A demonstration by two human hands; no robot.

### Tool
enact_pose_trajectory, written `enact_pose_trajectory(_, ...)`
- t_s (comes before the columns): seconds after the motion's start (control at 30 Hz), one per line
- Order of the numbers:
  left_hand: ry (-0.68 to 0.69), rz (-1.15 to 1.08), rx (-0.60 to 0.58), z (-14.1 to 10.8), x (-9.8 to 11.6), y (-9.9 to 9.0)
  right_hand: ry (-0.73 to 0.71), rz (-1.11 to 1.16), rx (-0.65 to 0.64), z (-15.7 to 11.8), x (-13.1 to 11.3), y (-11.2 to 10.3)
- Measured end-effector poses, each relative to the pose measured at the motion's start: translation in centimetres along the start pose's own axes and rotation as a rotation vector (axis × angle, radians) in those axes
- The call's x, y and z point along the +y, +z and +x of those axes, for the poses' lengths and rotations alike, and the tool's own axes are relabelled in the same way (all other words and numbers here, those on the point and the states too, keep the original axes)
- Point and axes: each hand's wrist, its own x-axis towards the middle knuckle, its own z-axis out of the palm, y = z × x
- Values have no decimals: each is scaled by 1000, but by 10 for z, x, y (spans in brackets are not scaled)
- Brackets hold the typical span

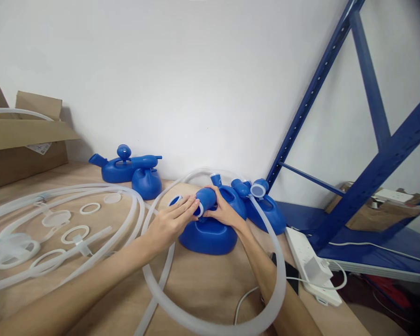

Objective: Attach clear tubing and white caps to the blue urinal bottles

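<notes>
A blue plastic spout piece (207,198), round and wide-mouthed with a white ring at its opening, is between my hands. My right hand (224,209) wraps round its body from the right. My left hand (177,217) has its fingers together on the white-ringed mouth, partly covering it. Just below sits a blue handled bottle (208,238) on the table. Another blue bottle (234,200) stands behind my right hand. Left of the spout, a blue cap-like part (175,200) shows above my left fingers. A clear hose (280,266) loops around both forearms.
More blue bottles stand at right (269,212) and back left (115,172). Coiled clear tubing (136,210), white rings (90,208) and clear lids (58,218) lie left. A cardboard box (28,156), power strip (313,266) and blue metal rack (371,172) flank the table.
</notes>
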Motion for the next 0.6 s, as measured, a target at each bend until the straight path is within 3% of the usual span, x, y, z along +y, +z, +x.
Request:
enact_pose_trajectory(0.27,168,-16,-263,4,-18,-14,17,60,8,-1,1,0)
enact_pose_trajectory(0.4,240,-19,-294,15,-25,-19,39,86,13,-1,2,0)
enact_pose_trajectory(0.5,185,49,-290,16,-21,-22,43,87,15,-2,2,1)
enact_pose_trajectory(0.6,19,81,-302,-1,-14,-37,49,48,50,-1,2,3)
